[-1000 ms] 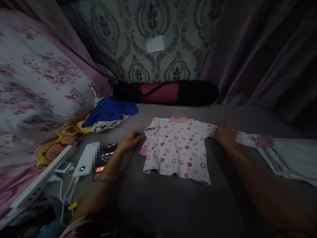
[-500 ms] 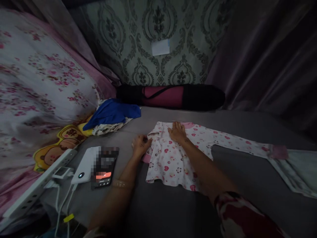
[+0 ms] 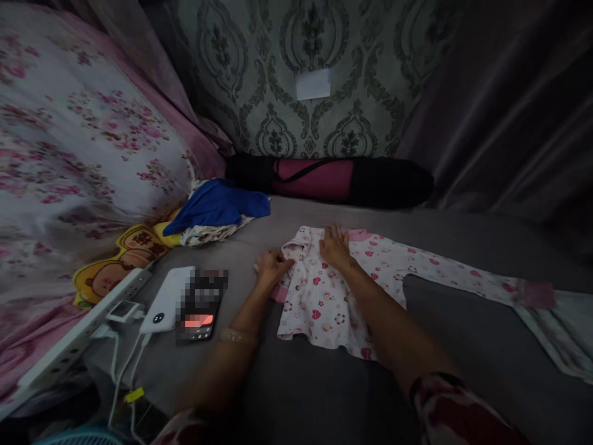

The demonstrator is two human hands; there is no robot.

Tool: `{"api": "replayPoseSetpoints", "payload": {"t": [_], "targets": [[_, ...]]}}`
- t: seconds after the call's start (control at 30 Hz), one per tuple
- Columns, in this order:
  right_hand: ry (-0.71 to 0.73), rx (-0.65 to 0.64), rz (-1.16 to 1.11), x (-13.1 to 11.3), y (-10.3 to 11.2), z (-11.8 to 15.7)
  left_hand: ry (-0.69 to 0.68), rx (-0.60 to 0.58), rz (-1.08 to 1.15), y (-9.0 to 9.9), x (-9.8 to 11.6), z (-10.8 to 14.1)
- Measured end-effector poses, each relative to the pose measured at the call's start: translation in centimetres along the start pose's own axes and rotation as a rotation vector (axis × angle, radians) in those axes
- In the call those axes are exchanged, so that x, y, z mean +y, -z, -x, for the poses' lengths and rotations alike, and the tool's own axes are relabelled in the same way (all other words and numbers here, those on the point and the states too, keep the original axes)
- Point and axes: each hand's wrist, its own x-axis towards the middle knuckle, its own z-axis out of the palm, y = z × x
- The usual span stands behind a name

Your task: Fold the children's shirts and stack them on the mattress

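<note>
A small white long-sleeved shirt (image 3: 319,296) with pink hearts and flowers lies on the grey bed sheet. Its one sleeve (image 3: 440,262) stretches to the right and ends in a pink cuff; the other side is folded in, with a pink cuff showing under the left edge. My left hand (image 3: 273,267) pinches the shirt's left edge near the shoulder, thumb on top, where the fabric lifts into a small fold. My right hand (image 3: 335,246) rests on the shirt beside the pink collar (image 3: 359,235), fingers apart and slightly bent.
To the left lie a phone (image 3: 204,309), a white power bank (image 3: 169,300) with cables, a power strip (image 3: 78,343) and a yellow cushion (image 3: 115,266). Behind are blue cloth (image 3: 217,204) and a long black-and-pink bag (image 3: 315,179). Pale folded fabric (image 3: 565,334) is at right.
The whole view has shifted slightly, with things appearing further right. The fold at the shirt's left shoulder gapes a little more by my left hand. My right hand stays by the collar, its fingers more bent.
</note>
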Motion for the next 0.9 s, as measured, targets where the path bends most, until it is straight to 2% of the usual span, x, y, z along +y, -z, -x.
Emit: {"api": "replayPoseSetpoints", "payload": {"t": [0.1, 0.17, 0.3, 0.37, 0.43, 0.53, 0.6, 0.63, 0.67, 0.73, 0.8, 0.83, 0.9], "targets": [[0.112, -0.004, -0.061, -1.7, -0.2, 0.0, -0.032, 0.035, 0.070, 1.0, 0.1, -0.9], [0.097, -0.031, -0.113, -2.5, -0.6, 0.1, -0.115, 0.102, 0.034, 2.4, 0.3, -1.7], [0.091, 0.031, -0.094, -3.1, -1.6, 0.3, -0.479, 0.302, -0.249, 5.8, 0.9, -3.1], [0.091, 0.043, -0.081, -3.0, -2.0, 0.4, -0.649, 0.338, -0.366, 6.5, 0.9, -3.5], [0.086, 0.039, -0.076, -3.0, -2.1, 0.4, -0.765, 0.217, -0.423, 6.3, 0.4, -3.5], [0.083, 0.031, -0.074, -2.9, -2.2, 0.3, -0.830, -0.123, -0.370, 5.1, -0.9, -2.9], [0.078, 0.018, -0.078, -3.0, -2.2, 0.2, -0.766, -0.257, -0.210, 4.6, -1.7, -2.6], [0.074, 0.016, -0.080, -3.0, -2.2, 0.2, -0.694, -0.254, -0.103, 4.6, -2.0, -2.6], [0.074, 0.017, -0.080, -3.0, -2.2, 0.2, -0.603, -0.204, -0.001, 4.7, -2.3, -2.7], [0.078, 0.029, -0.078, -3.0, -2.3, 0.2, -0.385, -0.001, 0.124, 5.2, -2.7, -3.2], [0.082, 0.039, -0.074, -3.0, -2.3, 0.3, -0.165, 0.150, 0.104, 5.7, -3.2, -3.9], [0.082, 0.040, -0.073, -3.0, -2.3, 0.3, -0.077, 0.161, 0.067, 5.9, -3.5, -4.2], [0.084, 0.040, -0.070, -3.0, -2.2, 0.3, 0.028, 0.083, 0.012, 5.9, -4.0, -4.5]]}}
